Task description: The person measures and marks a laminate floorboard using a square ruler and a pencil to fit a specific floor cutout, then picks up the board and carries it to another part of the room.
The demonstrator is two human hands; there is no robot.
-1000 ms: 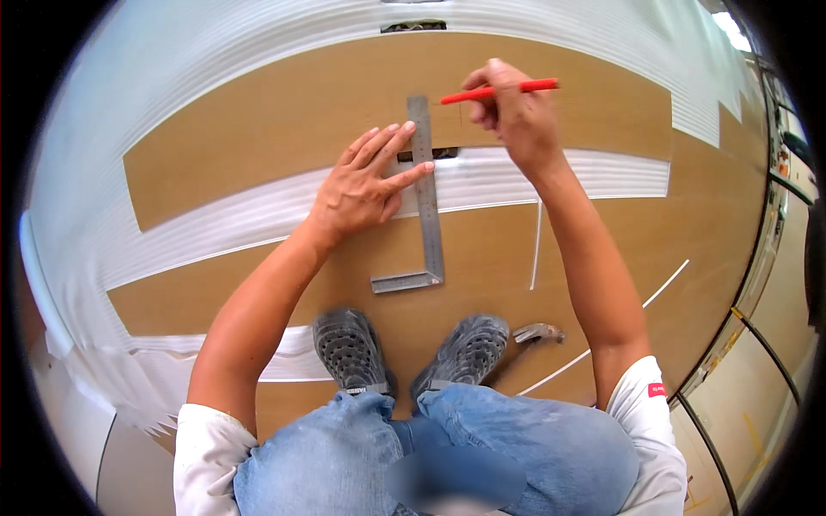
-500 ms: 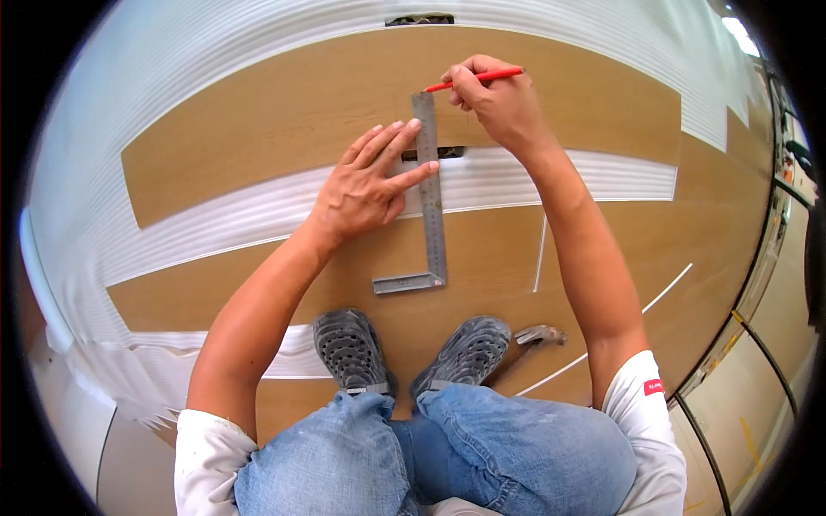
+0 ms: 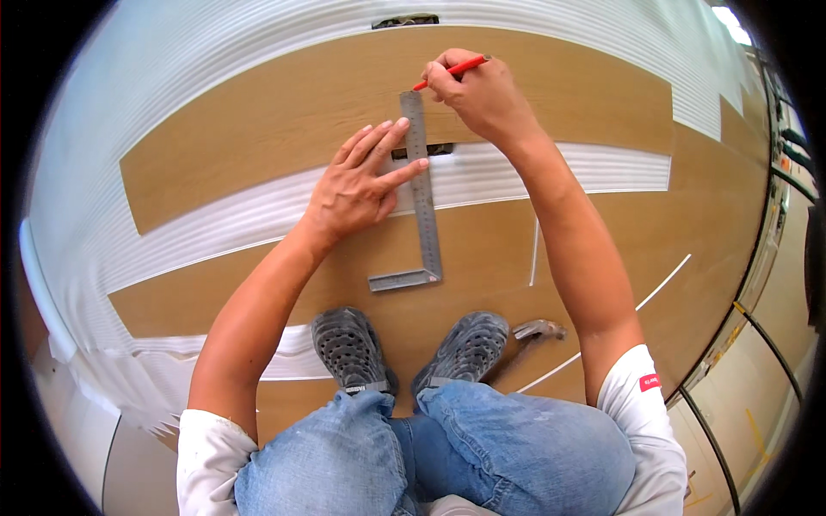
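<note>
A metal try square lies across the loose wood-look plank, the white ribbed underlay strip and the laid boards nearer my feet. My left hand rests with its fingers spread, the fingertips against the square's blade. In my right hand is a red pencil, pinched between thumb and fingers. Its tip meets the plank close to the far end of the blade. The square's short arm points left, toward me. Part of a dark slot in the underlay shows from beneath the blade.
Near my right shoe lies a claw hammer, its handle partly hidden. Thin white strips lie on the boards to the right. White ribbed underlay spreads left and beyond the plank. Another dark slot is at the far edge.
The view has shifted slightly, so the square and both hands appear a little further left. My right hand holds the pencil by the blade's far end as before.
</note>
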